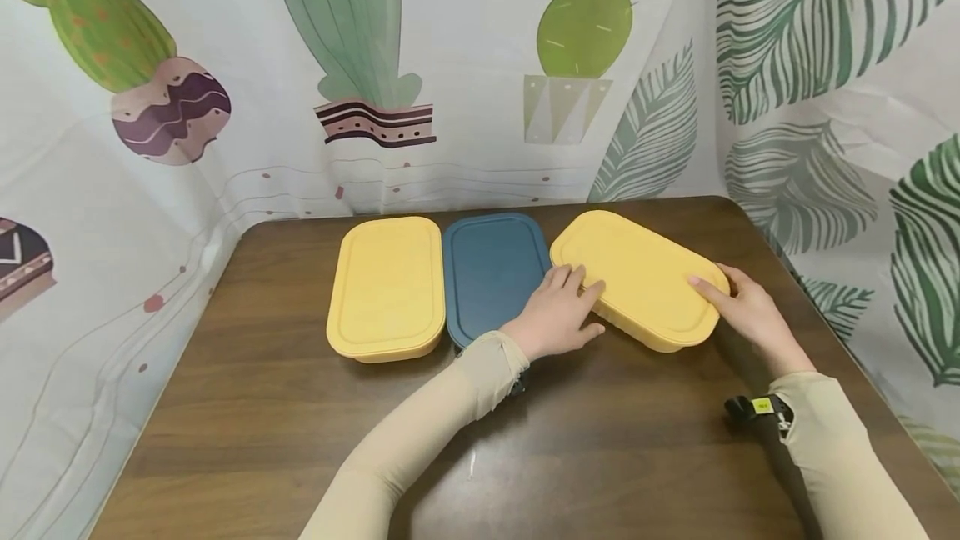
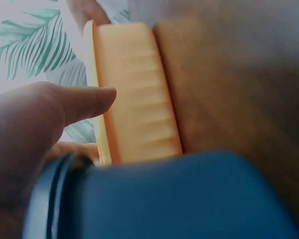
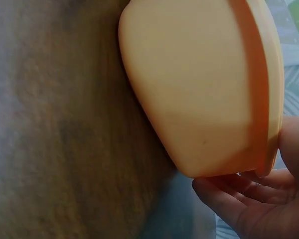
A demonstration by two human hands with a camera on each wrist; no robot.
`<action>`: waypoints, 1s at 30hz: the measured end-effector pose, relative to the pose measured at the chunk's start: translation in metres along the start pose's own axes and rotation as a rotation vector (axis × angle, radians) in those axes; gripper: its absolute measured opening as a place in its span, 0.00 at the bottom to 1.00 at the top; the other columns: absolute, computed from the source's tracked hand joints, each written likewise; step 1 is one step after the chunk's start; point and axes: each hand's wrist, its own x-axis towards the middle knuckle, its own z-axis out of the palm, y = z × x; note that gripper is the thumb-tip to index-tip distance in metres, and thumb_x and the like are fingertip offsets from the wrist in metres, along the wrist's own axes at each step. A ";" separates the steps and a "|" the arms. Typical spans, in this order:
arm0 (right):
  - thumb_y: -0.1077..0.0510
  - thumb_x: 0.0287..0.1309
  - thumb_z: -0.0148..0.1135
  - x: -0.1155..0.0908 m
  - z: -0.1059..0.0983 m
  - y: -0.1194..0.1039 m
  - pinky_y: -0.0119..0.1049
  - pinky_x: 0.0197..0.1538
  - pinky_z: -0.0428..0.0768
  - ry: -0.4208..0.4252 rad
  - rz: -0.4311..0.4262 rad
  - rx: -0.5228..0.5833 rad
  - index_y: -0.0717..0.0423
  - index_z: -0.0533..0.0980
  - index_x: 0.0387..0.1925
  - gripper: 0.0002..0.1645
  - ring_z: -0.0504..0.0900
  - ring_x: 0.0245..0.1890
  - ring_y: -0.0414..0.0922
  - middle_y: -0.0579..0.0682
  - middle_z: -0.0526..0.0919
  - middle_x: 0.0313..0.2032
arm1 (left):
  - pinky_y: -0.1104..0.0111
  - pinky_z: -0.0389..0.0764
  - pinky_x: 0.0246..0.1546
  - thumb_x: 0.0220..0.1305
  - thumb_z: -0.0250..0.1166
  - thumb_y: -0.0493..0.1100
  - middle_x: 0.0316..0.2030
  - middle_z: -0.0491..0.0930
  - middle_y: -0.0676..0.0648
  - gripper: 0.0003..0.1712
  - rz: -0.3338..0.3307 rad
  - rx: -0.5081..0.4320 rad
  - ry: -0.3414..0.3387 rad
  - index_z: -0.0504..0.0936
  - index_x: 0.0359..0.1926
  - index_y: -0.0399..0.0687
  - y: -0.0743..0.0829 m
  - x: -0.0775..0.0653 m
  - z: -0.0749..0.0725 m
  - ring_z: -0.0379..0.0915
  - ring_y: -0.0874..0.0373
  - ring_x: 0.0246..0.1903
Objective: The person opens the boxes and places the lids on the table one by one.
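Observation:
A yellow lidded food container (image 1: 637, 273) stands at an angle on the right of the table, its long side sloping down toward the right. My right hand (image 1: 753, 319) grips its right end, thumb on the lid's edge and fingers around the end wall (image 3: 199, 99). At the near left edge, my left hand (image 1: 553, 315) touches the container with loosely spread fingers. Its thumb (image 2: 89, 102) lies nearly straight across the ribbed side wall in the left wrist view. That hand also covers the near right corner of a dark blue lidded container (image 1: 495, 269).
Left of the blue container, close beside it, is another yellow lidded container (image 1: 388, 286). All three stand toward the far edge of a brown wooden table (image 1: 300, 440). A cloth printed with cacti and leaves (image 1: 480, 48) hangs behind and along the sides.

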 end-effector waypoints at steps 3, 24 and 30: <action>0.32 0.70 0.51 0.003 -0.002 0.002 0.32 0.45 0.75 0.004 0.012 0.001 0.70 0.53 0.75 0.54 0.78 0.47 0.46 0.68 0.75 0.57 | 0.52 0.52 0.74 0.68 0.64 0.61 0.72 0.60 0.36 0.42 0.028 0.040 0.030 0.61 0.76 0.52 0.004 -0.005 0.006 0.54 0.41 0.72; 0.32 0.70 0.50 0.006 -0.002 0.008 0.29 0.39 0.72 0.131 0.021 -0.029 0.69 0.65 0.70 0.49 0.77 0.43 0.45 0.67 0.79 0.53 | 0.58 0.56 0.73 0.71 0.60 0.60 0.75 0.58 0.39 0.42 0.008 -0.022 0.098 0.56 0.79 0.54 0.001 -0.010 0.004 0.58 0.47 0.70; 0.34 0.72 0.48 -0.001 0.004 0.006 0.34 0.44 0.72 0.111 0.021 0.002 0.69 0.53 0.76 0.51 0.72 0.59 0.64 0.75 0.70 0.64 | 0.54 0.49 0.75 0.69 0.61 0.62 0.75 0.56 0.38 0.44 -0.146 -0.029 0.081 0.58 0.78 0.52 -0.014 -0.007 0.002 0.52 0.44 0.73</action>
